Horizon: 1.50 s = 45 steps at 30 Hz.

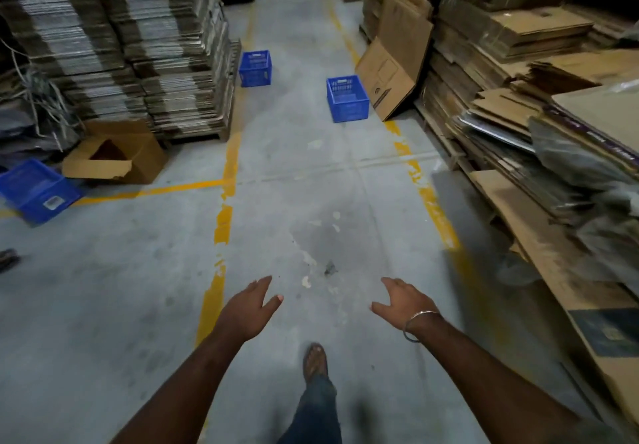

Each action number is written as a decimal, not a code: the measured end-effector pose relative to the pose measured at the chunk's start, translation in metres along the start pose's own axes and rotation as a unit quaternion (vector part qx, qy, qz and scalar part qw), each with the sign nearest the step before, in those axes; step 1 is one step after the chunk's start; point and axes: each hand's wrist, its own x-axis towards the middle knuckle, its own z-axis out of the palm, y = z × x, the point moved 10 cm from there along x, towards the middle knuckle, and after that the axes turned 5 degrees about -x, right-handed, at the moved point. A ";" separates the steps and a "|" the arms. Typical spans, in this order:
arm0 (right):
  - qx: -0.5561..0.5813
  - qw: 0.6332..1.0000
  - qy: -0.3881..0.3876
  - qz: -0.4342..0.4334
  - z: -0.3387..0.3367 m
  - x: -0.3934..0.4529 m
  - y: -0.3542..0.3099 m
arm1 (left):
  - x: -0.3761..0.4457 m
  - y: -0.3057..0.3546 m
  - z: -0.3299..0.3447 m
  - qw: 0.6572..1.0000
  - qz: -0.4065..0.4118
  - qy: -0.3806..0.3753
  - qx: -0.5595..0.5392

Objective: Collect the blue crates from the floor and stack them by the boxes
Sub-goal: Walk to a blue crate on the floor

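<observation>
Two blue crates stand upright on the aisle floor ahead: one crate (347,98) at the right by a leaning cardboard sheet, a farther crate (255,68) at the left against a pallet stack. A third blue crate (38,190) lies tilted at the far left beside an open cardboard box (114,155). My left hand (249,307) and my right hand (401,300) reach forward low in the view, fingers relaxed, holding nothing. Both hands are far short of the crates.
Tall stacks of flattened cardboard (138,46) line the left, and messy cardboard piles on pallets (518,115) line the right. Yellow floor lines (223,222) mark the grey concrete aisle. My sandalled foot (315,360) steps forward at the bottom centre.
</observation>
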 end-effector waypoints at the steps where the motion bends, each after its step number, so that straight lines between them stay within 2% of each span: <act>1: -0.003 1.000 0.003 0.000 -0.011 0.027 -0.002 | 0.026 -0.003 -0.008 1.000 0.001 0.006 -0.006; 8: -0.006 1.000 -0.010 0.028 -0.089 0.202 -0.022 | 0.208 -0.016 -0.076 1.000 -0.007 -0.010 -0.023; 17: 0.034 0.996 0.038 0.068 -0.205 0.395 -0.034 | 0.440 0.026 -0.179 0.999 0.032 -0.022 -0.005; 23: 0.074 0.993 0.039 0.082 -0.250 0.534 -0.014 | 0.588 0.054 -0.213 1.000 0.024 -0.017 -0.005; 28: 0.107 0.991 0.017 0.083 -0.301 0.660 -0.007 | 0.717 0.067 -0.248 0.998 0.004 -0.056 0.009; 34: 0.149 0.984 0.020 0.094 -0.374 0.797 -0.014 | 0.859 0.087 -0.307 0.999 0.000 -0.043 -0.014; 40: 0.181 0.976 0.033 0.120 -0.435 0.947 -0.017 | 1.013 0.075 -0.339 0.998 -0.014 -0.047 -0.027; 45: 0.202 0.966 0.000 0.163 -0.478 1.067 -0.036 | 1.144 0.049 -0.376 0.996 -0.037 -0.076 -0.016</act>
